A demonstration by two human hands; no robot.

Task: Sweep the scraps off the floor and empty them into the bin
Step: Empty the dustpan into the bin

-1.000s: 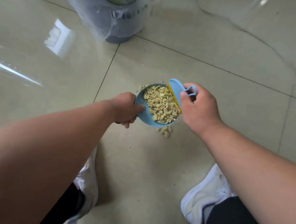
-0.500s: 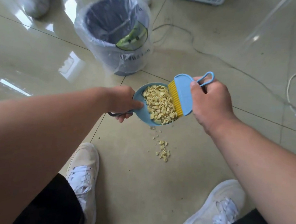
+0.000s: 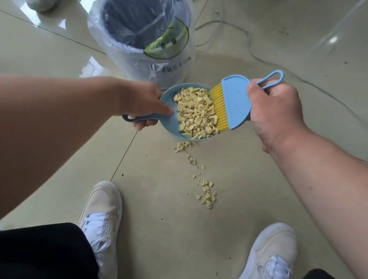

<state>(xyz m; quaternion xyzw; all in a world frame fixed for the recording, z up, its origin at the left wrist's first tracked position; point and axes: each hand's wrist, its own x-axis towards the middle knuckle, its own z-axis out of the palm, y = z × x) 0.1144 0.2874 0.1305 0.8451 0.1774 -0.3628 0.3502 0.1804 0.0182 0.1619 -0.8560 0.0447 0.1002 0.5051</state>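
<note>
Dustpan point(image 3: 168, 124): small, light blue, held up off the floor at the frame's centre; its bowl is heaped with pale yellow scraps point(image 3: 196, 113).
Dustpan axis: the handle runs toward 9 o'clock, the open lip faces roughly 4 o'clock; the long axis lies close to level across the frame.
Left hand point(image 3: 141, 103): curled round the dustpan handle, thumb laid along the top near the bowl, fingertips showing beneath; the bowl sits just at 3 o'clock of this hand.
Brush point(image 3: 234, 103): light blue back with yellow bristles; the bristles point toward 8 o'clock and rest against the heap at the pan's right side, while the loop handle points toward 1 o'clock.
Right hand point(image 3: 272, 110): clamped round the brush where the back meets the loop, with the loop poking out above the knuckles; the brush head lies at 9 o'clock of this hand.
Bin point(image 3: 142, 28): dark, round, lined with a clear plastic bag bearing a green print, standing on the floor at 11 o'clock of the dustpan and near it; I cannot tell whether anything lies inside.
Spilled scraps point(image 3: 205, 194): a thin trail on the floor from just under the pan's lip toward 5 o'clock, ending in a small cluster.
Floor point(image 3: 254, 169): glossy pale tile with dark grout lines.
Shoes point(image 3: 102, 219): two pale lace-up shoes at the bottom, one either side of the trail.
Cable point(image 3: 245, 41): thin, lying on the floor at 2 o'clock of the bin.
</note>
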